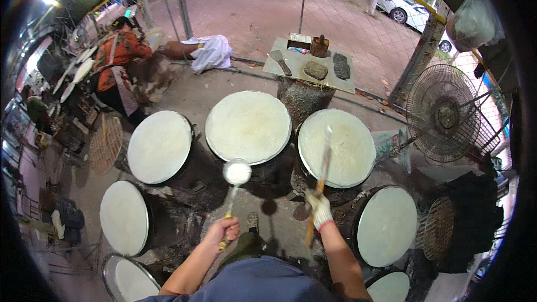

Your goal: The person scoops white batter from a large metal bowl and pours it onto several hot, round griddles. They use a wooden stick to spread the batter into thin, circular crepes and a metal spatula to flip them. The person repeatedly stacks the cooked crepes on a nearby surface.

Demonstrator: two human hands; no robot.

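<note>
My bare left hand (223,234) is closed on the handle of a ladle (237,173), whose bowl holds white batter just below the near edge of the middle round griddle (248,127). My right hand (318,209), in a white knit glove, grips a long wooden stick or scraper (325,163) with a pale far end. That tool reaches over the right griddle (337,147). Pale white layers cover both griddles, as well as the left griddle (159,147). More covered griddles stand at the lower left (124,218) and lower right (387,226).
A small table (302,73) beyond the griddles bears a flat scraper, a box and dark lumps. A large fan (447,113) stands at the right, near a wire fence. At the far left another person (119,67) bends beside a white cloth (212,53).
</note>
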